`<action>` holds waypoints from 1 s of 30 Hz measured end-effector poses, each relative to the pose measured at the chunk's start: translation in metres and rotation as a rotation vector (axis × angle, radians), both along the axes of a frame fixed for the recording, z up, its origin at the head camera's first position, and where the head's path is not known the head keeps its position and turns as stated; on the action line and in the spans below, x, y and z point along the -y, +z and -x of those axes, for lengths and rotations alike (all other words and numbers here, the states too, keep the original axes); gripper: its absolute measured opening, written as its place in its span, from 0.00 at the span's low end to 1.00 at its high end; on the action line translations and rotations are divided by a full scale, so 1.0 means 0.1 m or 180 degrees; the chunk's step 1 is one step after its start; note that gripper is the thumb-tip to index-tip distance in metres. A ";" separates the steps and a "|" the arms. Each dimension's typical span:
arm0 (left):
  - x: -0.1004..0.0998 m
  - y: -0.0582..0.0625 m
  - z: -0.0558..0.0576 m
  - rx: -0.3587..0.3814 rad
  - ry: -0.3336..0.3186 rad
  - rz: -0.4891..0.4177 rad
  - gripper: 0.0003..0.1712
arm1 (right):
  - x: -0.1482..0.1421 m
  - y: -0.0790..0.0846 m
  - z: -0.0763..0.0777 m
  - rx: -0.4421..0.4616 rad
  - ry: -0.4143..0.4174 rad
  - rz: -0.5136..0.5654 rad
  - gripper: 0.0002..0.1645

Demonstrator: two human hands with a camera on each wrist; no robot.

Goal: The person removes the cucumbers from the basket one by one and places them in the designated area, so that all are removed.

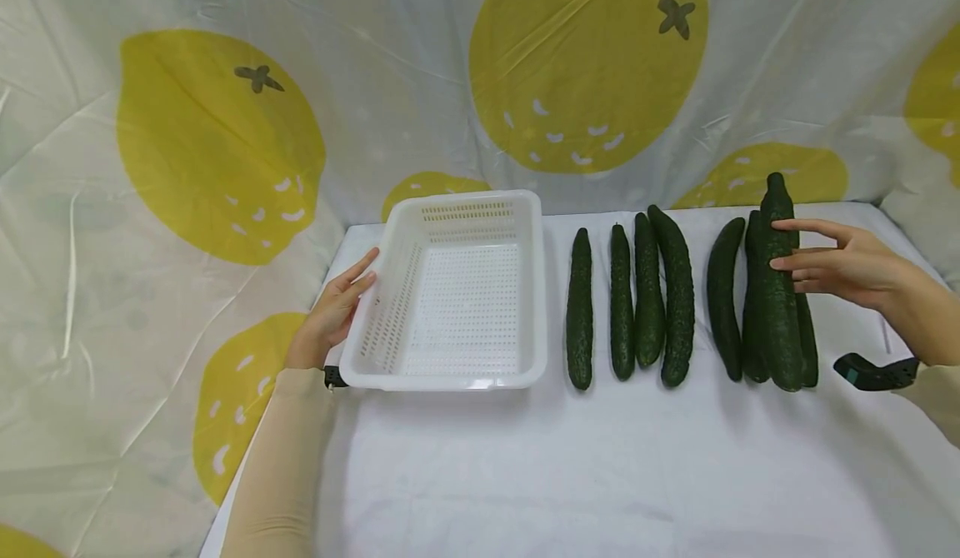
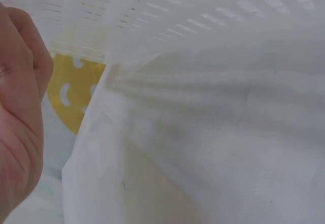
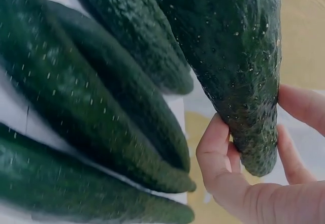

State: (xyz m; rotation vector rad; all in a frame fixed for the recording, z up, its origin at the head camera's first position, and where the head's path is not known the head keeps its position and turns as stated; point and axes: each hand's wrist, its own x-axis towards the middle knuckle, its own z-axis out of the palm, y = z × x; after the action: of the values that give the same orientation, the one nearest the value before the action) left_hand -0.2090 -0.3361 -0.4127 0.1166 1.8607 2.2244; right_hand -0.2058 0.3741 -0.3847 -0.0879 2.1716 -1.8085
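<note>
A white perforated plastic basket is at centre left in the head view, with nothing in it. My left hand holds its left side; in the left wrist view the slotted basket wall stands above the cloth beside the hand. At the right, my right hand pinches a thick cucumber near its far end. The right wrist view shows thumb and fingers on both sides of that cucumber's tapered end. It overlaps cucumbers on the table.
Between basket and right hand lie several cucumbers, roughly parallel: one apart, then a close group. A curved cucumber lies left of the held one. A lemon-print sheet hangs behind the white-covered table.
</note>
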 end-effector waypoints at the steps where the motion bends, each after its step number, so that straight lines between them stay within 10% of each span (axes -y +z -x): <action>1: 0.00 0.00 0.00 0.0011 -0.0001 -0.0007 0.32 | -0.02 0.00 0.00 -0.0006 -0.0008 0.0005 0.33; 7: -0.01 0.00 -0.01 0.0045 0.0017 -0.0012 0.33 | -0.15 -0.06 -0.02 0.0029 0.0065 0.0319 0.35; 14: 0.00 0.01 -0.01 0.0023 -0.0002 0.0018 0.32 | -0.28 -0.14 -0.04 -0.0185 0.0090 -0.0307 0.37; 30: -0.03 0.04 -0.02 0.0043 -0.0002 -0.0022 0.32 | -0.63 -0.33 0.01 -0.0223 0.0007 -0.0505 0.39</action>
State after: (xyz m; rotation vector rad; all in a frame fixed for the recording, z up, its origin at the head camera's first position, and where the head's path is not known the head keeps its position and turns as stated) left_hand -0.2074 -0.3336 -0.4088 0.1031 1.8459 2.2259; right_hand -0.2065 0.4373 -0.4179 -0.1194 2.3539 -1.6480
